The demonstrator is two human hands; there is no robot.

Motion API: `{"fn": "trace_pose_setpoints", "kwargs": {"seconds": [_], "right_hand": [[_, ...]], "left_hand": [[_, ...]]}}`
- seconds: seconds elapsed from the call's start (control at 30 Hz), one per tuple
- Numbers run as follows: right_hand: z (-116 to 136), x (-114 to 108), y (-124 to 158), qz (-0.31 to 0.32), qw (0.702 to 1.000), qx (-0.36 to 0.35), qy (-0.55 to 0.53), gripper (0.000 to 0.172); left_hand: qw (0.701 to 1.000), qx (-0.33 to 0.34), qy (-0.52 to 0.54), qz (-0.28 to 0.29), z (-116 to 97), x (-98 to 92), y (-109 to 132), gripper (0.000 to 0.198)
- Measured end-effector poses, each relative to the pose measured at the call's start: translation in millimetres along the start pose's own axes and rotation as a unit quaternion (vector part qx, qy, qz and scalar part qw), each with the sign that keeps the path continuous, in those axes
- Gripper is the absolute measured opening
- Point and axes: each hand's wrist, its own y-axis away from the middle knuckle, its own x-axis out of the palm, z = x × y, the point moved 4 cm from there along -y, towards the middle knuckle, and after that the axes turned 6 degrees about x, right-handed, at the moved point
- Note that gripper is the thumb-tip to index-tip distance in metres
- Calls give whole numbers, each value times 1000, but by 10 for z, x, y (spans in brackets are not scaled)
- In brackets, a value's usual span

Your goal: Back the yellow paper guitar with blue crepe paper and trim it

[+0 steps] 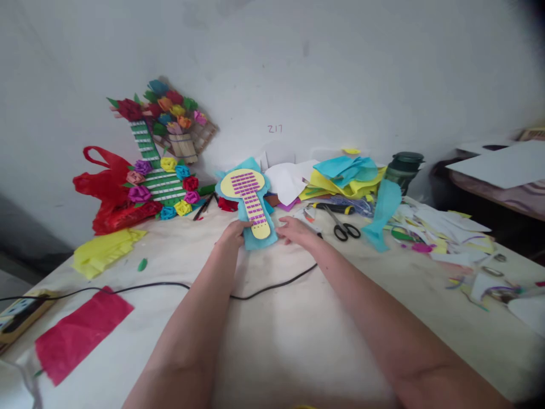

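A yellow paper cutout (pixel 260 230) shaped like a round-topped paddle, with rows of purple strips across it, rests on a larger light-blue paper backing (pixel 251 244). Both lean at the back of the table, their rounded end up. My left hand (pixel 232 234) grips the lower left edge, its thumb lying over the front and its other fingers hidden. Beside the lower right edge, my right hand (pixel 295 230) has its fingers apart and holds nothing; whether a fingertip touches the blue paper I cannot tell.
Scissors (pixel 340 224), a glue gun (pixel 334 208) and a black cable (pixel 255 295) lie close by. Paper flowers (pixel 168 179) and a red bag (pixel 113 190) stand left. Blue paper (pixel 347 169), a green bottle (pixel 404 170) and paper scraps (pixel 443 230) are right; pink paper (pixel 83 335) lies front left.
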Motion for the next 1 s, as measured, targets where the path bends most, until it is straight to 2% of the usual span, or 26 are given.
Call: {"fn": "trace_pose_setpoints", "kwargs": {"seconds": [0.13, 0.3, 0.5, 0.6, 0.7, 0.9, 1.0], "right_hand": [[-58, 81, -31, 2, 999, 15, -37, 51], [18, 140, 19, 5, 991, 14, -129, 48], [81, 341, 94, 106, 973, 27, -203, 15], [84, 362, 100, 90, 974, 47, -200, 5], [103, 350, 93, 85, 976, 69, -187, 7], [167, 332, 83, 160, 973, 88, -143, 9], [180, 372, 93, 169, 971, 95, -140, 9]], "left_hand": [[1000, -7, 3, 18, -2, -3, 60, 37], [999, 0, -12, 35, 8, 4, 94, 36], [999, 6, -39, 8, 39, -1, 163, 36], [999, 21, -36, 1, 64, 2, 190, 36], [998, 35, -43, 7, 82, -9, 205, 36], [997, 70, -41, 13, 109, -101, 185, 34], [994, 95, -53, -5, 111, -167, 172, 35]]}}
